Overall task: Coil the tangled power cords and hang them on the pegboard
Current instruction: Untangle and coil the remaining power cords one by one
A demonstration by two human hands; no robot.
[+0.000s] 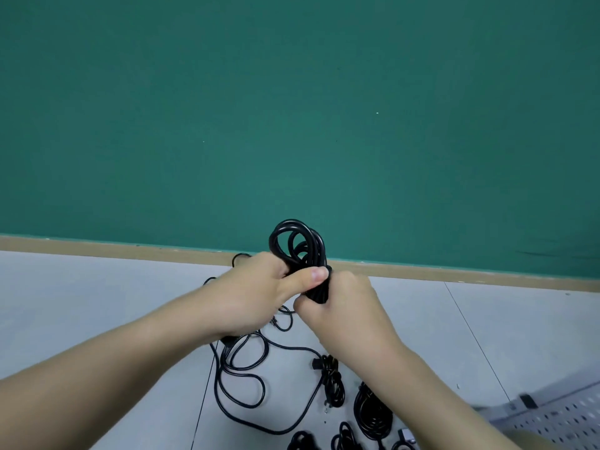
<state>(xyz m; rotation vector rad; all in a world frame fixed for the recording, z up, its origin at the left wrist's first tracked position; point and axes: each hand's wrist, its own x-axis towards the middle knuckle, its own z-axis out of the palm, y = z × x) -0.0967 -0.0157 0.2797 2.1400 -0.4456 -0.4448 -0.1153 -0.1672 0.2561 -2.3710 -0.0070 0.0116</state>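
Note:
A black power cord coil [293,241] is held up in front of the green wall, its loops sticking out above both hands. My left hand [259,293] grips the bundle, thumb pressed across its middle. My right hand [344,306] grips the lower part of the same bundle from the right. On the grey floor below lies a loose, tangled black cord [240,378]. Near it lie several coiled cords, one with a plug [331,381] and a larger one [371,414]. A white pegboard [558,417] lies at the bottom right corner.
A green wall [292,108] with a tan baseboard [454,271] fills the upper view. More black cord bundles [344,438] sit at the bottom edge. A small grey object [407,436] lies beside the pegboard.

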